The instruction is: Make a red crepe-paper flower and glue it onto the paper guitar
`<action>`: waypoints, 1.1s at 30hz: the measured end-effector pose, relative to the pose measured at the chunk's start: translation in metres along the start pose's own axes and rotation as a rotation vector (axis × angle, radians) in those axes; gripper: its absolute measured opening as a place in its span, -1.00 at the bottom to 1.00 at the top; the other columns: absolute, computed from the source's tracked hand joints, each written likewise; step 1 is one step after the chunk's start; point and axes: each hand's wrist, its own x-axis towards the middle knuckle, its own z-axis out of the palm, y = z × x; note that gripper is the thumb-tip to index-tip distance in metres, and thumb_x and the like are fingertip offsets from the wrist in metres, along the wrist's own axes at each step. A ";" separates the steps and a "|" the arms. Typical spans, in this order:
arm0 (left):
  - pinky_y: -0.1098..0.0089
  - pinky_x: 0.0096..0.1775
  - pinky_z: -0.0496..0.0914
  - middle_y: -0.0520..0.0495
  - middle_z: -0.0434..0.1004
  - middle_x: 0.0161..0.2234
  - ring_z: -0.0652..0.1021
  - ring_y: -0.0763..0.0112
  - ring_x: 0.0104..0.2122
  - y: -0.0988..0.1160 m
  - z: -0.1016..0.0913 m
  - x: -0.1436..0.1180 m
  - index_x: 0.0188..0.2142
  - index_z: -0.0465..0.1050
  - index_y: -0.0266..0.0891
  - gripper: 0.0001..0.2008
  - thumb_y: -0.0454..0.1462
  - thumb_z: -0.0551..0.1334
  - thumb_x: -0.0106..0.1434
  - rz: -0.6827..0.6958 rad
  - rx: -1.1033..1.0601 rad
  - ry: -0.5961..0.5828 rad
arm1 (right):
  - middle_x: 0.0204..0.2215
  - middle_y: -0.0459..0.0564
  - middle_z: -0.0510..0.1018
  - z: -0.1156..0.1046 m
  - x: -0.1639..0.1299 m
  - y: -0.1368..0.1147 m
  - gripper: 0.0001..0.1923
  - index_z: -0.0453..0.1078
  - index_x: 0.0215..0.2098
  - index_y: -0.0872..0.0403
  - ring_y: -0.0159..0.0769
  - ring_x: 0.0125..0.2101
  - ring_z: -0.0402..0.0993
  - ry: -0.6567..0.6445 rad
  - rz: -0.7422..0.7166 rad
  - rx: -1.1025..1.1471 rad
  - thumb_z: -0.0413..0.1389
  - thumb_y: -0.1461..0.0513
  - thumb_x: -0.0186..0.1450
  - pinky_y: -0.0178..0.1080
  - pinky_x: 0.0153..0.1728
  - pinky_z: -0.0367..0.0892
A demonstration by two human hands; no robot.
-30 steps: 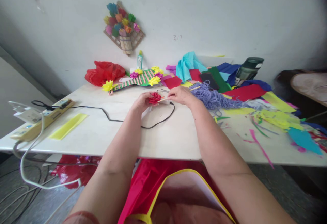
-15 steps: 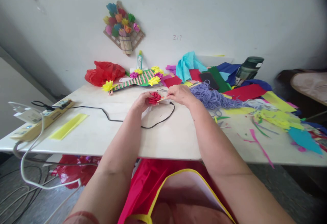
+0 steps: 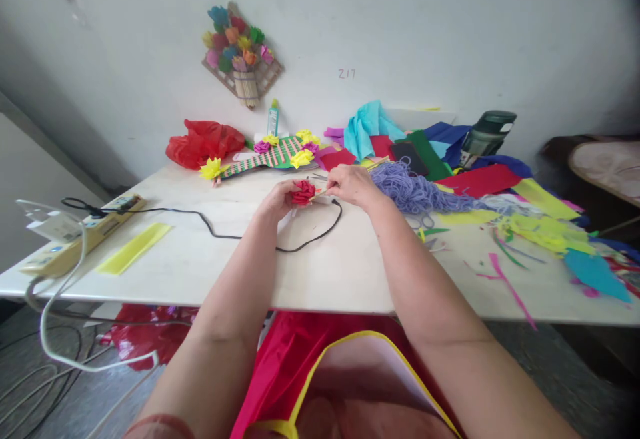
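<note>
My left hand is closed around the side of a red crepe-paper flower above the table. In the pinched fingers of my right hand is a thin pale stick, its tip at the flower's right side. Whether the tip touches the petals I cannot tell. Below the hands, a partly hidden white object lies by the end of a black cord. Behind them sits a panel with striped green and pink strips, bearing yellow and purple paper flowers.
A power strip and a yellow paper strip lie at the left. Purple yarn, coloured paper, scraps and a dark bottle crowd the right. A red plastic bag sits at the back.
The red flower has turned slightly and shifted a little to the right in my left hand. The stick is tilted a bit differently; both arms are nearly still.
</note>
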 end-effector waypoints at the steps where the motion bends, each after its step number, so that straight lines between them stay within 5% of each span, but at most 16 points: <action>1: 0.37 -0.49 0.46 -0.13 0.56 -0.47 0.56 0.31 -0.53 0.000 0.000 0.000 -0.26 0.46 -0.37 -0.68 -0.37 0.17 -0.07 0.001 -0.003 -0.007 | -0.27 0.02 0.63 0.001 0.000 0.001 -0.88 0.60 -0.31 0.06 -0.24 -0.26 0.48 0.004 -0.001 0.008 0.24 0.20 0.23 -0.26 -0.31 0.15; 19: 0.41 -0.50 0.45 -0.14 0.55 -0.47 0.54 0.36 -0.54 0.001 0.000 -0.001 -0.25 0.47 -0.38 -0.68 -0.37 0.18 -0.07 0.010 -0.027 -0.012 | -0.49 -0.09 0.56 0.000 -0.002 0.009 -0.72 0.60 -0.37 0.02 -0.35 -0.44 0.35 -0.104 -0.007 0.068 0.10 0.08 0.32 -0.28 -0.44 0.01; 33: 0.41 -0.51 0.46 -0.14 0.56 -0.49 0.55 0.34 -0.54 0.001 0.001 0.000 -0.30 0.46 -0.36 -0.73 -0.37 0.17 -0.06 -0.017 -0.043 0.007 | -0.38 -0.05 0.61 0.010 0.002 0.010 -0.96 0.57 -0.40 0.08 -0.32 -0.32 0.44 0.034 -0.024 0.199 0.25 0.28 0.14 -0.32 -0.36 0.11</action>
